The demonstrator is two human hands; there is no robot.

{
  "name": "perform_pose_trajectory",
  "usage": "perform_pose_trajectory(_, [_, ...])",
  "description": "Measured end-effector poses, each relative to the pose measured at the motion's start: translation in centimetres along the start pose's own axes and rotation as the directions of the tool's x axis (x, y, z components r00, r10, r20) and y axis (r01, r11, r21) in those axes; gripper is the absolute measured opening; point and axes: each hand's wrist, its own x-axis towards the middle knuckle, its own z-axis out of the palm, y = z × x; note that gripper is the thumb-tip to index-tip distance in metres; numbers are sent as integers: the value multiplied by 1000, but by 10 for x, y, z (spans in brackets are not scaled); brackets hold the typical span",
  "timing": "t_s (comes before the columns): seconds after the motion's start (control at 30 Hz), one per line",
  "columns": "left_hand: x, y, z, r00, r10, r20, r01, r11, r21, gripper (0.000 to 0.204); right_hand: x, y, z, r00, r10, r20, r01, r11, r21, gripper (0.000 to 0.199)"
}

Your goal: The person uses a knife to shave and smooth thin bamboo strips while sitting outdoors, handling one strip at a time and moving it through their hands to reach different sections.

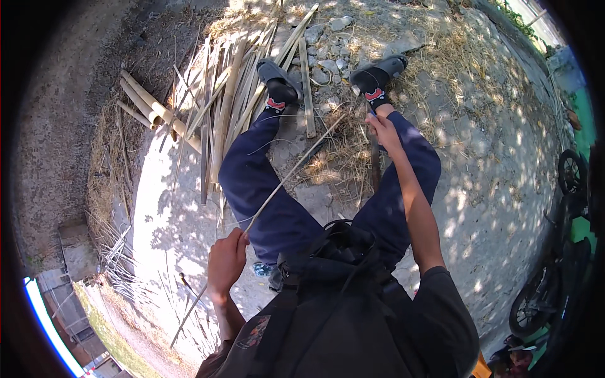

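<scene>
My left hand (227, 261) is closed round a long, thin bamboo strip (287, 176). One end of the strip reaches up between my lower legs, while the other slants down past my left forearm. Beside my right shin, my right hand (383, 131) is closed on something slim that I cannot make out, mostly hidden by the fingers. Between my feet and knees, thin fibres and pale shavings (340, 160) litter the ground. Split bamboo slats (230, 94) lie in a loose pile by my left foot.
Thick bamboo poles (151, 107) lie left of the slats. More thin strips (126, 268) are scattered at the lower left. Broken stones (328, 63) lie between my feet. Dry straw (441, 69) covers ground beyond my right foot. A motorcycle (535, 296) stands at the right edge.
</scene>
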Motion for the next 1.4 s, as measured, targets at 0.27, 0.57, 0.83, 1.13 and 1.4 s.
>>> perform_pose_trajectory(0.27, [73, 4, 65, 998, -33, -44, 45, 952, 304, 21, -93, 3, -7, 992, -79, -95, 78, 997, -18, 31])
perform_pose_trajectory(0.57, [70, -11, -14, 970, -222, -102, 237, 957, 167, 21, -131, -13, -24, 977, -152, -148, 156, 988, 15, 30])
perform_pose_trajectory(0.83, [28, 25, -36, 982, -189, 17, 189, 982, 8, 15, -147, -49, -26, 990, -96, -100, 104, 991, 82, 32])
perform_pose_trajectory(1.13, [61, 68, 15, 976, 51, -211, -125, 926, -355, 20, -192, -112, 18, 949, -309, 57, 295, 939, 177, 37])
perform_pose_trajectory(1.4, [77, 101, 40, 954, 128, -271, -240, 868, -435, 17, -222, -126, 14, 909, -417, -9, 383, 825, 417, 35])
